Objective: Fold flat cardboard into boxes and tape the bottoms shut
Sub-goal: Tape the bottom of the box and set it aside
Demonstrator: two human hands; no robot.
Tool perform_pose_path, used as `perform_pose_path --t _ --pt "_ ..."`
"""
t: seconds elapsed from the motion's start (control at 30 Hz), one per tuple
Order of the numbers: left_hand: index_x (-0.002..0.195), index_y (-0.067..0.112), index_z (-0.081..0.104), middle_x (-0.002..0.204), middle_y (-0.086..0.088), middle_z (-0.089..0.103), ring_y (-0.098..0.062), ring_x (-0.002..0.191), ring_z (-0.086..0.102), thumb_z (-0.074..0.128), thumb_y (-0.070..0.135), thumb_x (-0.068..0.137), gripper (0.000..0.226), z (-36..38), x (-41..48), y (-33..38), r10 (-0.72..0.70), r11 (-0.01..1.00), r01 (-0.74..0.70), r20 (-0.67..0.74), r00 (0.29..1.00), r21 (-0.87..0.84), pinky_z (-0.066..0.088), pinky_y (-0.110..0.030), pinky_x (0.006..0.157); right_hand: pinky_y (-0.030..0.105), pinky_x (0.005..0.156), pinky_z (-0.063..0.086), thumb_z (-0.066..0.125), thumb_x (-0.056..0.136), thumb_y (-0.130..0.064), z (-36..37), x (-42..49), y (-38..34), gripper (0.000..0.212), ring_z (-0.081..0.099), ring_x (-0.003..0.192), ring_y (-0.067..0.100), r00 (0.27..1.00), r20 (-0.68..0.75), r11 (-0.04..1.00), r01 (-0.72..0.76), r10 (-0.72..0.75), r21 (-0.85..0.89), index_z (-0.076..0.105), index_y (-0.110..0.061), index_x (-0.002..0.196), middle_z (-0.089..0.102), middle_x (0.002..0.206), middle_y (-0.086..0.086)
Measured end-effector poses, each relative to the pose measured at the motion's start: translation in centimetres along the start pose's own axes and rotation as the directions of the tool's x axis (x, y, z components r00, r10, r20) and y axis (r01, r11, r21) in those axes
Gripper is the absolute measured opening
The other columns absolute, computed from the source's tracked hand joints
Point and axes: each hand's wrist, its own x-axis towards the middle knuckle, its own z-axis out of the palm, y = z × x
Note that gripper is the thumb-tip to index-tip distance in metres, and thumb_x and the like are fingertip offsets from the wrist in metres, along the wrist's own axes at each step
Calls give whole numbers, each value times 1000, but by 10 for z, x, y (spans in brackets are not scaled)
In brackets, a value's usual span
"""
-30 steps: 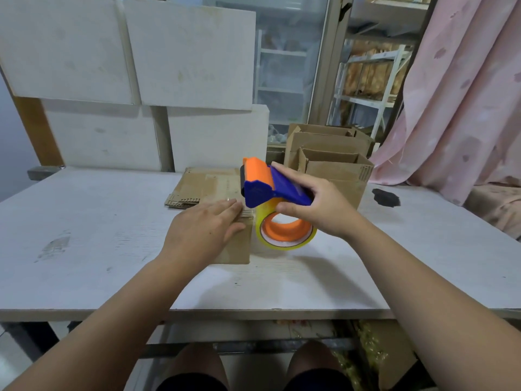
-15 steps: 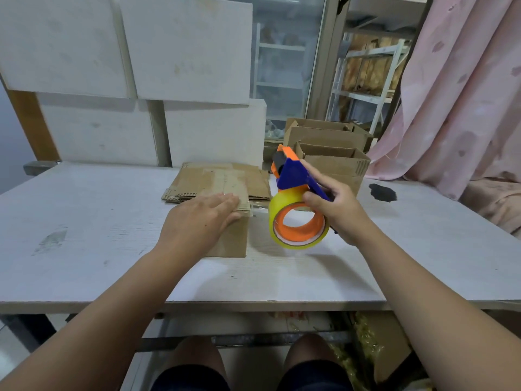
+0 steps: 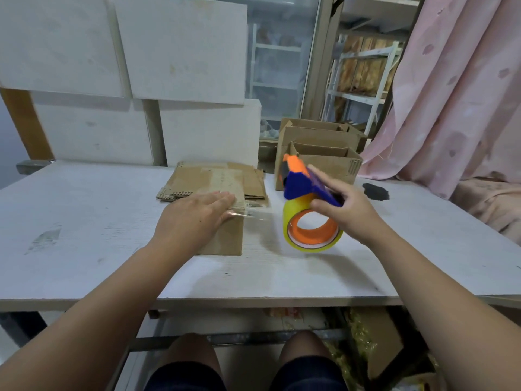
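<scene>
Head cam: left hand (image 3: pixel 194 221) lies flat, fingers straight, on top of the small box (image 3: pixel 225 241) mid-table (image 3: pixel 84 221). Right hand (image 3: pixel 349 218) is wrapped round the tape dispenser (image 3: pixel 303 187) handle, just right of the box, lifted off the table. Dispenser's long axis slants, orange nose up and away to the left, tape roll (image 3: pixel 311 232) hanging underneath.

No text, label or number can actually be read anywhere here. Some faint marks are seen on the top sheet of the flat cardboard stack (image 3: pixel 214 180), but they're way too blurred to be made out.
</scene>
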Motion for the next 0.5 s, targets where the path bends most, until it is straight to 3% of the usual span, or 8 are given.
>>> perform_pose_path --t 0.1,0.23,0.33,0.43,0.5 --pt "89 13 76 88 -4 75 -24 66 71 82 23 66 26 0 1 1 -12 1000 12 -3 1000 -14 48 -28 39 16 89 41 74 82 -35 7 3 -1 63 53 109 -1 997 72 961 12 8 -275 38 -59 129 54 125 -27" --pt "90 13 75 90 -3 75 -24 65 71 78 24 71 22 2 -2 -1 -31 999 31 14 999 -36 47 -28 39 26 85 39 70 81 -49 7 8 8 68 52 98 16 984 177 833 89 11 -546 30 -59 134 62 110 -1" --pt "92 13 75 91 -4 74 -25 66 71 79 23 74 21 2 -2 -2 -54 996 56 34 998 -67 47 -27 41 26 83 39 69 81 -50 4 3 10 68 50 94 16 985 171 813 85 18 -576 28 -59 135 61 105 0" --pt "92 13 75 91 -3 74 -24 65 70 77 24 76 20 1 -1 0 -56 997 57 33 998 -51 46 -26 42 17 77 34 66 83 -51 4 10 1 67 48 91 13 971 236 758 124 41 -641 32 -51 141 59 100 -2" --pt "95 12 75 93 -4 74 -25 66 70 80 22 74 24 0 -1 0 -66 995 70 52 996 -65 47 -26 43 23 80 38 62 84 -55 6 18 -7 66 49 94 14 956 282 712 140 84 -688 33 -49 143 60 104 -1"
